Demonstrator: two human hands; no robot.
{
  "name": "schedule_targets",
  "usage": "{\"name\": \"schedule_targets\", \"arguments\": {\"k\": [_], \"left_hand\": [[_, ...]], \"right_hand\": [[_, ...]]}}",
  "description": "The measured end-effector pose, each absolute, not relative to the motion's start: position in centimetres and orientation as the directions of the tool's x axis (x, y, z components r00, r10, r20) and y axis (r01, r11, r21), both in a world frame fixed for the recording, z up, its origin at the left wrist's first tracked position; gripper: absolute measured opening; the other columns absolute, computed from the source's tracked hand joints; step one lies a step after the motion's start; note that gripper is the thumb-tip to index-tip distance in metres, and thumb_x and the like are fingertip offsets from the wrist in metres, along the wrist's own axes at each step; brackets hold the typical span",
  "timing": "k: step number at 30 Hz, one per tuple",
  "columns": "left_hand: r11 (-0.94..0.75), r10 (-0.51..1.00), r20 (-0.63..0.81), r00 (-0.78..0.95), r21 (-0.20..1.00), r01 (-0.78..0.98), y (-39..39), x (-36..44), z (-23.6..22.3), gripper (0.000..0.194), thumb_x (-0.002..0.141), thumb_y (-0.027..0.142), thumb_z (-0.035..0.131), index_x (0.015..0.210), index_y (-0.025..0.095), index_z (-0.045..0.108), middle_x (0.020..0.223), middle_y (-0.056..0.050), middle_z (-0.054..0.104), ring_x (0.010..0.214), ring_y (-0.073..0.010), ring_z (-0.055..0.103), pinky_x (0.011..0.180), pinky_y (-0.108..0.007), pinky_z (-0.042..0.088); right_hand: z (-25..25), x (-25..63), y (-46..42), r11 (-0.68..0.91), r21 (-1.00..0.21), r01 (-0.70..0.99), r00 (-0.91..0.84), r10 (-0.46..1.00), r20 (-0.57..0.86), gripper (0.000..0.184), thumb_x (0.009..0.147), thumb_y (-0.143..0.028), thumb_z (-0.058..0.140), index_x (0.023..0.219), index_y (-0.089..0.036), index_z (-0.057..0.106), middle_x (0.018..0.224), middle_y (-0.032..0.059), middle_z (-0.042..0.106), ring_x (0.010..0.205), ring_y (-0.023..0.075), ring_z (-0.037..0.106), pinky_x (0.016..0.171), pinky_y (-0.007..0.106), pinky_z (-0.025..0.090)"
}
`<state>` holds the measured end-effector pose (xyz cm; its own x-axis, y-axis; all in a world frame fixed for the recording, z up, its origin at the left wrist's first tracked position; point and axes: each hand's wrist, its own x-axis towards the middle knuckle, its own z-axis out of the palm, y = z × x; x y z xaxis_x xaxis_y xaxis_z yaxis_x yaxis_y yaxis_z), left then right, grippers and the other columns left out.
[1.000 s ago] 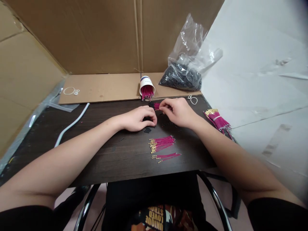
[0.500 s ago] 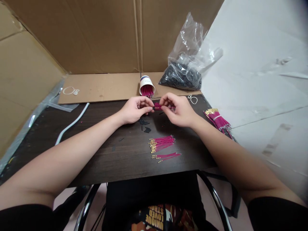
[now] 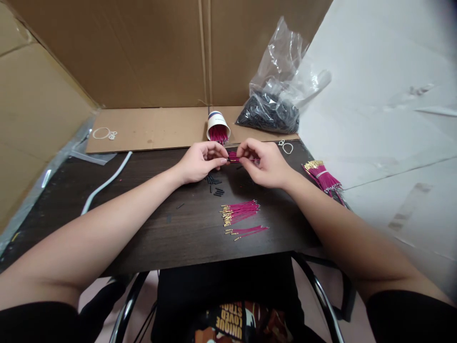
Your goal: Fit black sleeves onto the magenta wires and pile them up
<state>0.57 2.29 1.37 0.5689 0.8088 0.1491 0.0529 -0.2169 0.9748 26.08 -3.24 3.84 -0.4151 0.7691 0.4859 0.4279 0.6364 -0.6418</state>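
My left hand (image 3: 205,162) is closed in a pinch, with a short black sleeve just showing at its fingertips. Facing it, my right hand (image 3: 264,162) pinches a magenta wire whose gold tip points at the left fingers. Behind the fingertips lies a row of magenta wires (image 3: 233,154), partly hidden by both hands. Small black sleeves (image 3: 213,180) are scattered under the left hand, with a few more (image 3: 219,192) nearer me. Closer still are a pile of gold-tipped magenta wires (image 3: 241,212) and a smaller group (image 3: 248,232).
A paper cup (image 3: 216,120) lies on its side, full of magenta wires. Beyond the right hand stands a clear bag (image 3: 271,112) of black pieces. A tied wire bundle (image 3: 323,176) sits at the right edge, a pale tube (image 3: 107,182) at left. Cardboard (image 3: 143,62) walls the back.
My left hand has left the loose black sleeves and moved up to meet the right hand's fingertips, bringing a black sleeve. Over the last half second both hands have hardly moved.
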Motion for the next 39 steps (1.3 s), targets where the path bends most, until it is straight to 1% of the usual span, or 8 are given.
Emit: {"name": "schedule_targets", "arguments": {"k": [3,8,17,27,34,39], "left_hand": [[-0.215,0.811,0.154,0.565,0.976,0.043,2.3,0.62,1.27,0.032,0.085,0.031,0.095,0.105,0.015,0.076,0.091,-0.006,0.078,0.076,-0.0141,0.068,0.075,-0.031,0.06],[-0.22,0.816,0.158,0.557,0.974,0.046,2.23,0.66,1.24,0.034,0.084,0.032,0.096,0.105,0.015,0.076,0.092,-0.006,0.078,0.077,-0.0144,0.069,0.076,-0.031,0.061],[-0.237,0.827,0.173,0.535,0.97,0.052,2.04,0.75,1.44,0.032,0.083,0.032,0.095,0.101,0.015,0.075,0.087,-0.005,0.078,0.071,-0.0131,0.067,0.072,-0.029,0.06],[-0.229,0.829,0.168,0.533,0.972,0.051,2.0,0.84,1.5,0.03,0.082,0.032,0.095,0.098,0.016,0.076,0.084,-0.005,0.078,0.067,-0.013,0.066,0.069,-0.03,0.06],[-0.253,0.819,0.186,0.542,0.966,0.05,2.03,0.85,1.33,0.031,0.082,0.033,0.095,0.099,0.015,0.076,0.085,-0.005,0.078,0.068,-0.0128,0.067,0.069,-0.029,0.059],[-0.261,0.821,0.193,0.538,0.964,0.052,2.0,0.82,1.3,0.033,0.082,0.035,0.096,0.099,0.015,0.076,0.086,-0.005,0.079,0.071,-0.0136,0.069,0.072,-0.03,0.059]], "right_hand": [[3.71,26.07,-3.19,0.641,-0.637,0.428,-0.412,0.766,0.493,0.008,0.096,-0.016,0.069,0.103,-0.021,0.066,0.082,0.0,0.067,0.065,0.0135,0.052,0.063,0.032,0.043],[3.66,25.77,-3.27,0.619,-0.661,0.426,-0.414,0.782,0.466,0.006,0.098,-0.018,0.067,0.103,-0.021,0.065,0.084,0.0007,0.069,0.066,0.0137,0.052,0.066,0.033,0.044],[3.38,25.62,-3.18,0.615,-0.662,0.429,-0.406,0.786,0.467,0.006,0.099,-0.017,0.065,0.104,-0.021,0.065,0.086,0.0019,0.071,0.068,0.015,0.055,0.068,0.033,0.045],[3.17,25.64,-3.18,0.704,-0.572,0.421,-0.472,0.709,0.525,0.009,0.101,-0.013,0.062,0.103,-0.02,0.066,0.089,0.0019,0.073,0.071,0.015,0.056,0.073,0.033,0.046],[3.06,25.53,-3.04,0.664,-0.606,0.437,-0.462,0.744,0.482,0.006,0.101,-0.016,0.063,0.103,-0.021,0.066,0.088,0.0021,0.073,0.071,0.0161,0.057,0.072,0.034,0.046],[3.21,25.61,-3.1,0.665,-0.607,0.435,-0.455,0.744,0.489,0.005,0.101,-0.019,0.066,0.105,-0.02,0.069,0.088,0.0027,0.074,0.071,0.0164,0.06,0.074,0.034,0.048]]}}
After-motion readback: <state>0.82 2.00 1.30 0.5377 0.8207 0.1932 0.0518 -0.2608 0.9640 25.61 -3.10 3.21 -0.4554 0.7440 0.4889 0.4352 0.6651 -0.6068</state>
